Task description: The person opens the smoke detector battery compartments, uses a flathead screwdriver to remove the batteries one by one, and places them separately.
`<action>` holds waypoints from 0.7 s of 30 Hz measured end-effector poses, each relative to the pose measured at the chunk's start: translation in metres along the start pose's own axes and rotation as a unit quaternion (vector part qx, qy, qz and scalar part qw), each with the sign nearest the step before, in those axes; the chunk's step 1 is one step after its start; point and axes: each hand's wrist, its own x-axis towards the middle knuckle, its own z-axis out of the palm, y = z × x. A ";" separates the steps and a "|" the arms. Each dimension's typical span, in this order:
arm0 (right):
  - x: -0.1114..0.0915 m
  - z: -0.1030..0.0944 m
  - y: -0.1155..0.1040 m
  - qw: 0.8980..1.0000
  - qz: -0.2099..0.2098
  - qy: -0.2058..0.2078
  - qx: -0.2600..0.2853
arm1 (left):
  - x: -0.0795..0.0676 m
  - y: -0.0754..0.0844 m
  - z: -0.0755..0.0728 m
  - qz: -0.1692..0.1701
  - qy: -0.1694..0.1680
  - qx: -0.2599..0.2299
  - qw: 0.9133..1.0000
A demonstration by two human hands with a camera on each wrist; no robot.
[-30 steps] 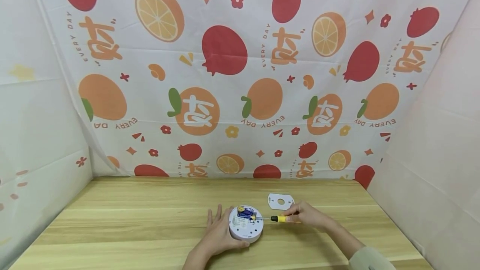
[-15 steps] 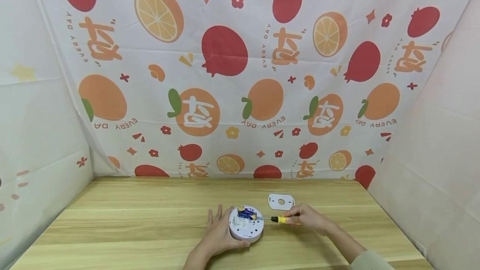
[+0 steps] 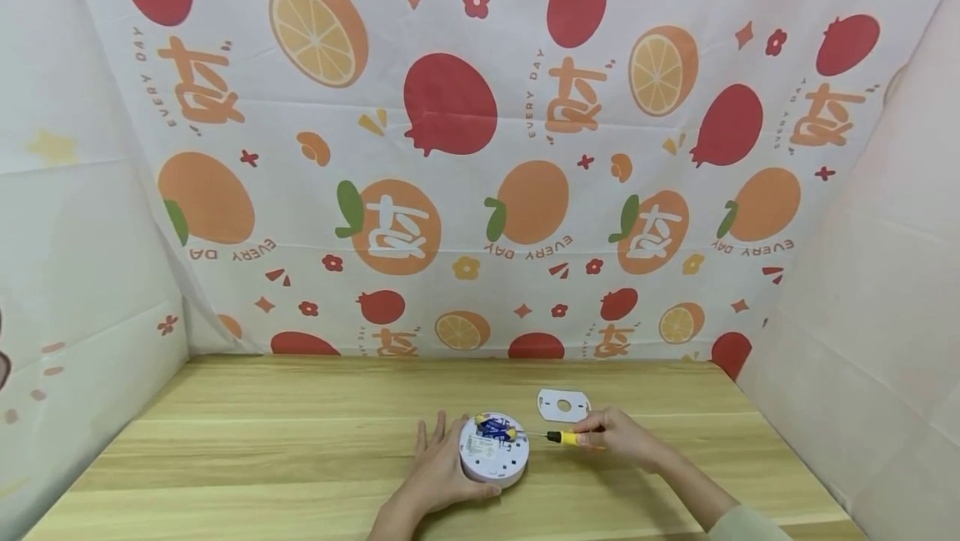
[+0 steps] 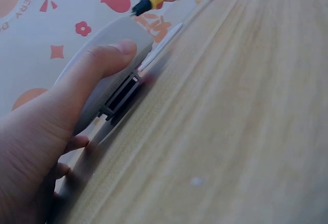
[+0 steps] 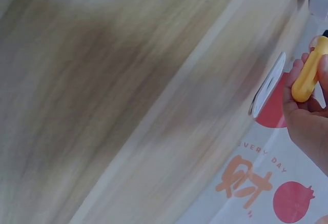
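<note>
A round white device point(image 3: 489, 466), like a smoke detector, sits on the wooden table with its back face up. Blue batteries with yellow ends point(image 3: 495, 428) lie in its recess. My left hand point(image 3: 433, 473) grips the device from the left, thumb along its near side; in the left wrist view the thumb point(image 4: 97, 62) presses its slotted side wall. From the right, my right hand point(image 3: 624, 439) holds a screwdriver point(image 3: 567, 438) by its yellow handle. The thin shaft points left, its tip right at the batteries' right end. The right wrist view shows fingers curled round the handle point(image 5: 307, 75).
A flat white mounting plate point(image 3: 551, 410) with a round centre hole lies just behind the right hand. The wooden table point(image 3: 285, 441) is bounded by a fruit-print cloth point(image 3: 465, 216) at the back and pale cloth at both sides.
The screwdriver has shifted slightly right. The batteries' right end has moved a little and appears raised. The left hand keeps its grip on the device.
</note>
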 end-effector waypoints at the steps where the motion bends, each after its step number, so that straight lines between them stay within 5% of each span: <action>1: -0.001 0.000 -0.001 1.000 -0.001 0.000 -0.003 | 0.000 0.000 0.000 0.002 0.002 0.002 1.000; 16: -0.010 -0.011 -0.007 0.999 0.003 -0.005 -0.035 | -0.002 0.001 0.001 0.011 -0.001 -0.003 1.000; 21: -0.012 -0.021 -0.007 0.998 0.014 0.029 -0.060 | -0.001 -0.001 0.000 0.014 -0.006 -0.005 1.000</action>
